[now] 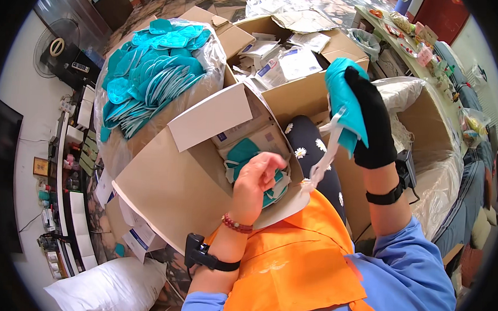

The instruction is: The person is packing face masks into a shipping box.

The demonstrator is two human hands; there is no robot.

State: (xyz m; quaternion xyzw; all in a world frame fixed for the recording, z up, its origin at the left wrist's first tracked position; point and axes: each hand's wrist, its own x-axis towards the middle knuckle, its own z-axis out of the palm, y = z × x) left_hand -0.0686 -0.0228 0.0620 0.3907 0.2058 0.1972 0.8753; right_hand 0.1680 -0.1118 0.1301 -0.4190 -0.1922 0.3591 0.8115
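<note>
My right hand, in a black glove, is raised at the right and grips a curved teal face mask. White straps dangle from that mask toward my lap. My bare left hand, with a red bead bracelet, hovers over an opened carton in front of me. Its fingers curl inward, and what they hold, if anything, is hidden. Below them in the carton lie teal masks with white straps, partly covered by the hand. White printed packs stand along the carton's inner side.
A plastic-lined container at the far left is heaped with teal masks. Behind the carton, another box holds white packs and papers. A plastic-lined carton stands right of my right arm. A white sack lies at the lower left.
</note>
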